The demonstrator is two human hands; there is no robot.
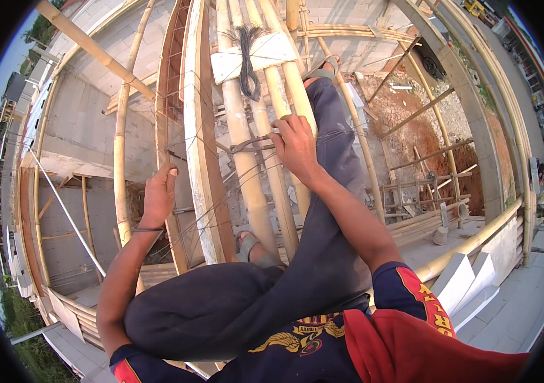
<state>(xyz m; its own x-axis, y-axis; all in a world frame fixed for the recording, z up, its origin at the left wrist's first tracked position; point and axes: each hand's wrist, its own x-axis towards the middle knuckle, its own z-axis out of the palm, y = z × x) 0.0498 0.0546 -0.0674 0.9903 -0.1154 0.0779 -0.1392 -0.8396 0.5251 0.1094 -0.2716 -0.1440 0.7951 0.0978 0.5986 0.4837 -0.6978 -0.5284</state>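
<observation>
My right hand (297, 148) is closed round the handles of a pair of pincers (244, 147), whose jaws point left toward the timber formwork. Thin dark wires cross close to the jaws. At the outer left side of the formwork board (200, 134), my left hand (159, 196) is closed with the thumb uppermost; what its fingers hold, if anything, is hidden. Beyond the pincers, a bundle of black tie wire (247, 64) lies on a pale board (278, 51) across the bamboo poles (254, 185). Steel bars (175, 70) run inside the formwork trough.
I sit high on the scaffold, my sandalled feet (260, 254) on or beside the poles. Gaps between poles show a lower level with reddish soil (406, 102). An upright bamboo pole (120, 147) stands left, and a diagonal one (93, 48) crosses the upper left. White panels (470, 281) lie at the right.
</observation>
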